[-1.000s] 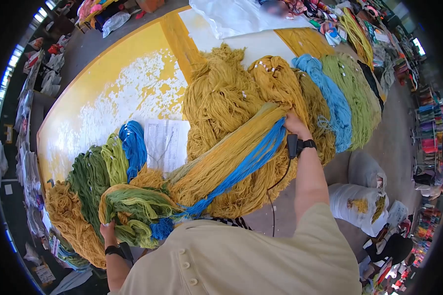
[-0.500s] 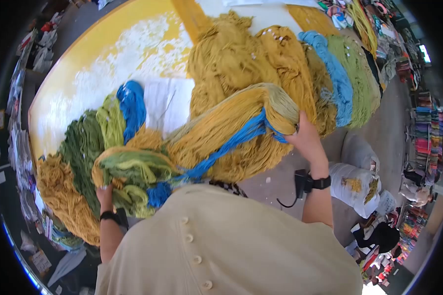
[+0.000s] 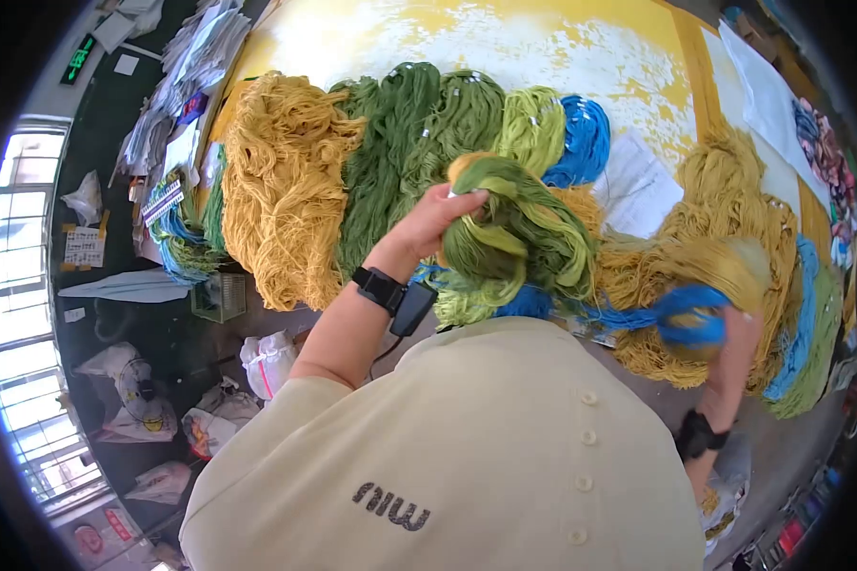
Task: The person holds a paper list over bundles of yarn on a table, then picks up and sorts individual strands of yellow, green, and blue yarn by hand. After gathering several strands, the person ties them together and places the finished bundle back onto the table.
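My left hand (image 3: 438, 217) is closed round one end of a long bundle of yarn, where green and lime strands (image 3: 524, 224) show. At the other end, blurred by motion, my right hand (image 3: 741, 328) is closed on the yellow part (image 3: 709, 271) of the same bundle. Blue strands (image 3: 628, 314) run between the two ends and loop beside my right hand. Behind my left hand lie dark green skeins (image 3: 390, 143), a lime skein (image 3: 531, 124) and a bright blue skein (image 3: 581, 143).
A large orange-yellow yarn pile (image 3: 290, 190) lies left on the yellow-and-white table (image 3: 428, 33). White paper (image 3: 636, 181) lies mid-table. Olive yarn (image 3: 724, 181), a light blue skein (image 3: 798, 328) and a pale green skein (image 3: 819, 352) are at the right. Plastic bags (image 3: 267, 362) stand below left.
The view has swung to the left. My left hand has lifted its green end of the bundle, and the yellow end at my right hand has turned and hangs differently.
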Demonstrator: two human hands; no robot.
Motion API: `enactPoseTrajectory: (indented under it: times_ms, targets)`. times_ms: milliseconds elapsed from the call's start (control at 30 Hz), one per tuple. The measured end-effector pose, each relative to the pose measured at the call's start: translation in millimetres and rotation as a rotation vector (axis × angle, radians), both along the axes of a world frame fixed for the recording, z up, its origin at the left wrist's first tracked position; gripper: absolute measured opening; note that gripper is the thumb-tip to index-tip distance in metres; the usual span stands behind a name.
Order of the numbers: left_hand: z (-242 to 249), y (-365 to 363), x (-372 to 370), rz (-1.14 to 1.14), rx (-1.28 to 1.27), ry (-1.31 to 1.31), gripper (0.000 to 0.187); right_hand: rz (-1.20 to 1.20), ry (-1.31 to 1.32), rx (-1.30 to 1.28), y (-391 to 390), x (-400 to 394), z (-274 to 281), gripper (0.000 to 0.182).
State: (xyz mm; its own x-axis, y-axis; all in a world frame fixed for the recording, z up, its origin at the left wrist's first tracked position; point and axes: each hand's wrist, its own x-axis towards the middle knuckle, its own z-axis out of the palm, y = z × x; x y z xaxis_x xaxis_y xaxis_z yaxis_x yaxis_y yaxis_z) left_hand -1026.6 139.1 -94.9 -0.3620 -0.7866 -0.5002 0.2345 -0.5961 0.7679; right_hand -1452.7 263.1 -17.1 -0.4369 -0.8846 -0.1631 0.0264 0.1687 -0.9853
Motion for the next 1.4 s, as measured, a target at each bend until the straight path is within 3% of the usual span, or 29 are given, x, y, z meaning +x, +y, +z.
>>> enactPoseTrajectory:
  times_ms: [67,167,233,267,333,667,867,933,1033,1100,1233,1300,1367,1400]
  targets:
    - [14.8,11.4,-1.2,-0.05,-0.012,0.183,0.034,0.147,-0.033,0.03,-18.8,67.5,1.1,0.057]
    - [6.4,16.9,-2.0,-0.105,0.006,0.176,0.035,0.378,-0.033,0.068,-55.2,139.8,-17.5,0.056]
    - [16.8,25.6,-9.0,-0.099,0.006,0.18,0.036,0.505,-0.248,0.111,-70.3,169.4,-35.0,0.055]
    - [15.7,25.1,-9.1,-0.11,0.005,0.2,0.036,0.493,-0.229,0.113,-71.9,179.7,-38.7,0.055]
    - [16.2,23.0,-10.2,-0.218,-0.185,0.17,0.036,0.609,-0.361,0.152,-74.1,190.8,-39.0,0.053]
    - [10.9,5.6,-15.2,-0.202,-0.075,0.204,0.034,0.549,-0.615,0.288,-71.8,184.0,-36.9,0.053]
    - [10.5,1.9,-26.3,-0.168,-0.137,0.114,0.04,0.443,-0.412,0.204,-75.4,195.7,-43.9,0.054]
    - [2.6,0.6,-29.8,-0.188,-0.198,0.058,0.042,0.541,-0.039,0.179,-79.4,204.7,-40.0,0.054]
    - [9.7,-4.7,-30.1,-0.197,-0.224,-0.16,0.043,0.623,0.016,0.134,-82.5,203.9,-47.7,0.054]
    - [23.1,-9.8,-24.0,-0.332,-0.28,-0.272,0.039,0.607,-0.076,0.186,-80.8,198.5,-39.4,0.054]
    - [-14.2,-14.5,-18.4,-0.339,-0.273,-0.212,0.039,0.441,-0.144,0.328,-72.4,175.0,-36.5,0.049]
    - [-20.9,-18.0,-17.8,-0.277,-0.097,0.026,0.038,0.41,-0.138,0.291,-68.6,171.1,-38.4,0.048]
    - [-19.4,-18.1,-21.3,-0.28,-0.125,0.039,0.036,0.381,-0.13,0.245,-69.1,171.9,-45.7,0.046]
    - [-17.7,-16.4,-23.6,-0.282,-0.143,0.053,0.035,0.421,0.106,0.176,-69.7,174.8,-50.2,0.046]
